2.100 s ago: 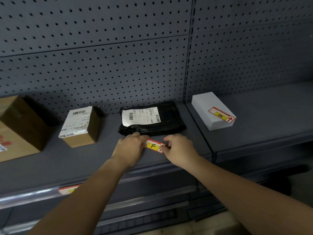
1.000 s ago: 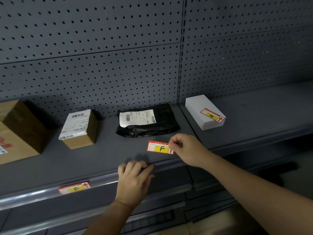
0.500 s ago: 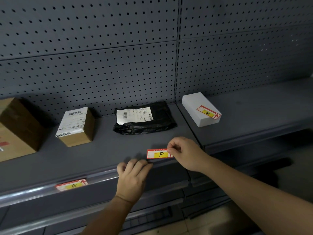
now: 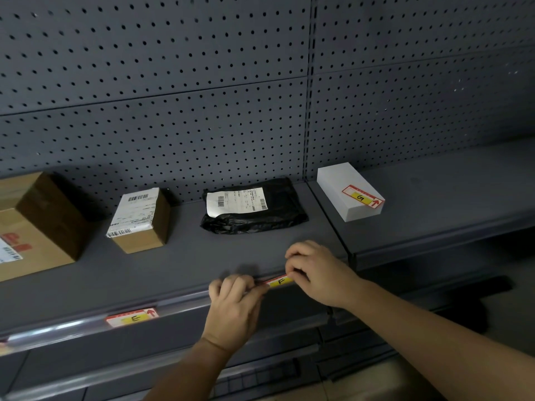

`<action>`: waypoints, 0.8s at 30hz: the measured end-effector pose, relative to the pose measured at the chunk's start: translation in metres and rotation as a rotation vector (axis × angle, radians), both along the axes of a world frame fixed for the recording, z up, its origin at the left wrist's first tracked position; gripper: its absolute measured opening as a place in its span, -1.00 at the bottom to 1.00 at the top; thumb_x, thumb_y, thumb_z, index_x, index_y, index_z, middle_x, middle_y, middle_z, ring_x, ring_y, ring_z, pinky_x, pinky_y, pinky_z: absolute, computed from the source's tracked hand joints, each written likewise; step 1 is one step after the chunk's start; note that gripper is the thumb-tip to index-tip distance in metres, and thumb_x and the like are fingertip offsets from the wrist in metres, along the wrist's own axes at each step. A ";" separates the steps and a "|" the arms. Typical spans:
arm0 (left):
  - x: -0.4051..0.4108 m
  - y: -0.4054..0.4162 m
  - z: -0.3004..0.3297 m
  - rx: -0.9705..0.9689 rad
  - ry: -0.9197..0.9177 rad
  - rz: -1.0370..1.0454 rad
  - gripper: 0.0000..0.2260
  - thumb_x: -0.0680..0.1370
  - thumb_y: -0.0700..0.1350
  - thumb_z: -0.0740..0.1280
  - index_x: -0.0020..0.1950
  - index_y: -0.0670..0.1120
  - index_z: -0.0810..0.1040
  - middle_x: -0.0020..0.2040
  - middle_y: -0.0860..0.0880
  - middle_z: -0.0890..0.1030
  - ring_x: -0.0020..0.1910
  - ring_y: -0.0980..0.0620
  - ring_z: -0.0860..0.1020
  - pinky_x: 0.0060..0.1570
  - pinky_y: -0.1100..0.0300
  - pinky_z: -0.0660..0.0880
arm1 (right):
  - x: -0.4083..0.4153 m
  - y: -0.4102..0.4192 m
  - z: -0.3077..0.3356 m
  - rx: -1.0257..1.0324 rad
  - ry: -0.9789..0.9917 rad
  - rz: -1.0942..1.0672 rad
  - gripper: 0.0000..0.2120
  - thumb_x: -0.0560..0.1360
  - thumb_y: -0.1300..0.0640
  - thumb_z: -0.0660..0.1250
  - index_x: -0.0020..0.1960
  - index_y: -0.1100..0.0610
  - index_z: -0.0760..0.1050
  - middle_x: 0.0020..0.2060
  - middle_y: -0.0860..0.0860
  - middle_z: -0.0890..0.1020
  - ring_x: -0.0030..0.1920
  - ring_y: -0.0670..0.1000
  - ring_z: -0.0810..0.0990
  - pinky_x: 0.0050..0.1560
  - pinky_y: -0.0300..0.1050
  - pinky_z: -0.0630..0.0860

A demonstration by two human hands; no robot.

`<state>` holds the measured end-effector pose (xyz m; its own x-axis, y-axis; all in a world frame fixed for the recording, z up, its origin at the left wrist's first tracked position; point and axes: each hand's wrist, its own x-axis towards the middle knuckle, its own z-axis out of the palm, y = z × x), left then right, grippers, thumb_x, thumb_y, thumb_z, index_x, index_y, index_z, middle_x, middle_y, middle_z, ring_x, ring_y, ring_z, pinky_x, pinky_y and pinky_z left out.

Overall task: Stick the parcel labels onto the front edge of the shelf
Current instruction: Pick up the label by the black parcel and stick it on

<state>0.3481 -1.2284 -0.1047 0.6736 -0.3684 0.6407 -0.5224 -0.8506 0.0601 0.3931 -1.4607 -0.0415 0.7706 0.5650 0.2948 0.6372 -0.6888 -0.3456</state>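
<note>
A red and yellow label marked F (image 4: pixel 279 281) lies along the front edge of the grey shelf (image 4: pixel 179 302), below a black parcel bag (image 4: pixel 253 206). My right hand (image 4: pixel 318 273) pinches the label's right end. My left hand (image 4: pixel 236 305) has its fingertips at the label's left end on the edge. A label marked E (image 4: pixel 131 317) is stuck on the same edge further left, below a small brown box (image 4: pixel 140 219). A label marked G (image 4: pixel 363 196) lies on top of a white box (image 4: pixel 347 191) on the right shelf section.
A large brown carton (image 4: pixel 37 224) stands at the far left of the shelf. Grey pegboard (image 4: pixel 173 96) forms the back wall. Lower shelf rails (image 4: pixel 260 371) run beneath my arms. The right shelf section (image 4: pixel 448 198) holds only the white box.
My right hand has lowered the F label from above the shelf surface down onto the front edge. My left hand has moved right along the edge to meet the label's left end.
</note>
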 end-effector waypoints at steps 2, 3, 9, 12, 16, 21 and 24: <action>-0.001 0.000 0.000 -0.013 0.015 -0.004 -0.81 0.49 -0.04 0.36 0.08 0.06 0.65 0.02 0.04 0.42 -0.02 -0.05 0.43 -0.04 0.04 0.24 | -0.002 -0.001 -0.004 -0.026 -0.047 0.005 -0.93 0.53 0.10 0.34 -0.12 0.03 0.58 0.06 -0.07 0.49 0.14 -0.05 0.41 0.08 -0.01 0.40; -0.001 -0.001 0.000 -0.017 0.020 -0.005 -0.81 0.49 -0.03 0.37 0.08 0.06 0.65 0.01 0.03 0.43 -0.02 -0.05 0.44 -0.04 0.03 0.25 | -0.002 -0.001 -0.005 -0.031 -0.064 0.005 -0.93 0.53 0.10 0.34 -0.12 0.03 0.59 0.07 -0.05 0.49 0.15 -0.03 0.41 0.07 0.00 0.40; -0.002 0.000 0.002 -0.026 0.039 -0.023 -0.78 0.46 -0.05 0.39 0.09 0.04 0.66 -0.03 0.00 0.48 -0.04 -0.06 0.44 -0.05 0.05 0.24 | -0.004 -0.004 -0.011 -0.015 -0.074 -0.021 -0.90 0.51 0.08 0.35 -0.12 0.03 0.65 0.05 -0.04 0.50 0.15 -0.03 0.41 0.07 0.01 0.39; -0.002 0.001 0.003 -0.020 0.060 -0.032 -0.77 0.46 -0.06 0.38 0.10 0.04 0.65 -0.03 -0.01 0.48 -0.04 -0.06 0.43 -0.05 0.05 0.23 | -0.004 -0.003 -0.013 -0.001 -0.059 -0.030 -0.89 0.51 0.08 0.35 -0.13 0.02 0.65 0.02 -0.05 0.50 0.12 -0.04 0.41 0.04 0.02 0.40; -0.002 0.001 0.006 -0.019 0.077 -0.046 -0.76 0.43 -0.10 0.39 0.08 0.03 0.65 -0.03 0.00 0.47 -0.05 -0.04 0.42 -0.07 0.05 0.22 | -0.004 -0.002 -0.011 0.014 -0.049 -0.045 -0.88 0.51 0.08 0.35 -0.14 0.03 0.65 0.03 -0.06 0.50 0.12 -0.06 0.40 0.08 -0.01 0.40; 0.002 0.000 0.009 -0.024 0.084 -0.040 -0.79 0.44 -0.08 0.34 0.03 0.01 0.67 -0.08 0.00 0.49 -0.10 -0.04 0.41 -0.10 0.07 0.17 | -0.007 -0.004 -0.014 0.139 -0.032 -0.102 -0.95 0.46 0.12 0.40 -0.14 0.03 0.64 -0.01 -0.07 0.51 0.09 -0.07 0.44 0.09 0.04 0.42; 0.008 -0.003 0.016 -0.036 0.064 -0.050 -0.81 0.39 -0.08 0.32 -0.07 0.01 0.68 -0.15 0.01 0.49 -0.15 -0.03 0.41 -0.12 0.08 0.16 | -0.004 -0.016 -0.014 0.220 -0.021 -0.151 -0.93 0.46 0.09 0.40 -0.09 0.04 0.64 -0.04 -0.09 0.51 0.05 -0.08 0.47 0.11 -0.01 0.43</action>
<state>0.3557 -1.2317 -0.0883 0.6950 -0.3804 0.6101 -0.5583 -0.8202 0.1245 0.3887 -1.4769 -0.0555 0.8336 0.3649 0.4147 0.5418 -0.6862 -0.4853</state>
